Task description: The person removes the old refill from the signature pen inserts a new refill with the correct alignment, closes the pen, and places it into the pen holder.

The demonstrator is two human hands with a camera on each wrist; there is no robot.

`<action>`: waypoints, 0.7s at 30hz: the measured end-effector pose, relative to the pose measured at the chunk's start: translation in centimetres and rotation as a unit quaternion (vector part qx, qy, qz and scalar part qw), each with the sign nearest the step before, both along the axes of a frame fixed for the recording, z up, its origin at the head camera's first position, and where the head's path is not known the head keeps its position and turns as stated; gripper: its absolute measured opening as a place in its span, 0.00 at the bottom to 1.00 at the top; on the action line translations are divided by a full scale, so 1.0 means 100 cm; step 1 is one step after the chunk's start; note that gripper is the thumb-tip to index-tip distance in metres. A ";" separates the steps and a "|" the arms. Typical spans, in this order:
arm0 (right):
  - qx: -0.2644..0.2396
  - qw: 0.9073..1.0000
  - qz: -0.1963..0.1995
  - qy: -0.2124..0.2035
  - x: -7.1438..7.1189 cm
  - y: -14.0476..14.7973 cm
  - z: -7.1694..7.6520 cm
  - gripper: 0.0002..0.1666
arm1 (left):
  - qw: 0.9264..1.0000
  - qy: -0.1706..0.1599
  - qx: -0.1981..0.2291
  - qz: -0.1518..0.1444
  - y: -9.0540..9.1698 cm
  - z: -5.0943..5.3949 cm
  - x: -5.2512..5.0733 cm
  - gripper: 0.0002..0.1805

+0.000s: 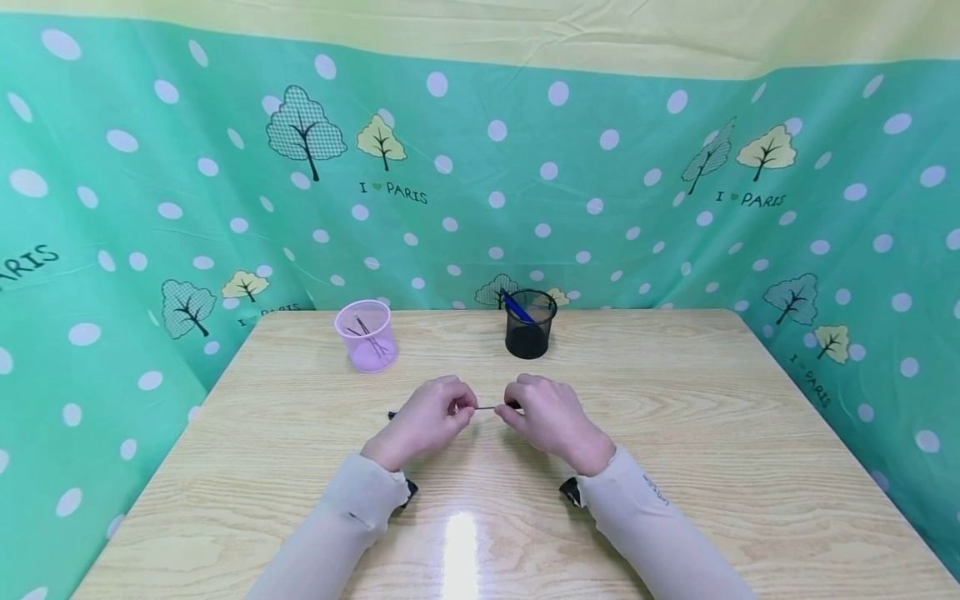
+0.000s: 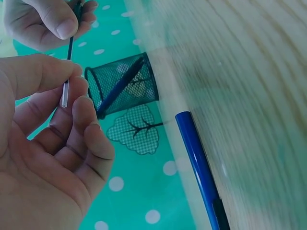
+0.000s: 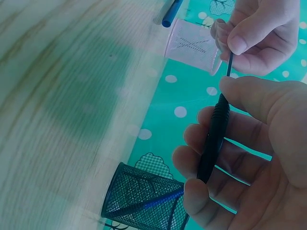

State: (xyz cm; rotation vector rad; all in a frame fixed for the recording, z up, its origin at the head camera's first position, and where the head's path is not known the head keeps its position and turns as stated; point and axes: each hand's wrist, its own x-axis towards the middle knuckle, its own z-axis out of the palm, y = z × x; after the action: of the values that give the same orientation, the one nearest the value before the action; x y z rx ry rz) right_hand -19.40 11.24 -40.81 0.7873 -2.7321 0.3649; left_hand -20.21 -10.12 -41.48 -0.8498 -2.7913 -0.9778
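Observation:
My left hand (image 1: 432, 417) pinches a thin pen refill (image 2: 66, 91) between thumb and forefinger, close to its clear end. The refill's dark length runs across to my right hand (image 1: 549, 417). There the fingers hold a black ribbed pen grip section (image 3: 214, 139), and the refill comes out of its narrow end. On the table by the left hand lies a blue pen barrel (image 2: 194, 158) with a dark part at one end. The left hand hides most of that barrel in the head view.
A pink mesh cup (image 1: 366, 360) at the back left holds several thin dark sticks. Right of it, a black mesh cup (image 1: 527, 343) holds a blue pen (image 1: 517, 308). Both stand on the wooden table (image 1: 675, 467), before a green dotted curtain (image 1: 465, 175).

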 end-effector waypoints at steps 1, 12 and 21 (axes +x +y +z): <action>0.000 1.000 0.000 0.000 0.000 0.000 0.000 0.08 | 1.000 0.002 0.000 0.000 0.000 0.000 0.000 0.04; 0.002 1.000 -0.004 -0.002 0.000 0.000 0.001 0.08 | 1.000 0.021 0.003 -0.005 -0.002 0.001 -0.001 0.04; -0.002 1.000 -0.009 -0.009 -0.001 0.000 0.001 0.08 | 1.000 0.016 -0.001 0.001 -0.004 0.002 -0.002 0.04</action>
State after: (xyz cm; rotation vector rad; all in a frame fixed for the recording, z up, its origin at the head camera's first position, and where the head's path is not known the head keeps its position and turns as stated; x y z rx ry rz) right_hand -19.46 11.26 -40.67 0.7622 -2.7519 0.3753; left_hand -20.36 -10.51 -41.26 -0.8550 -2.7670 -0.9535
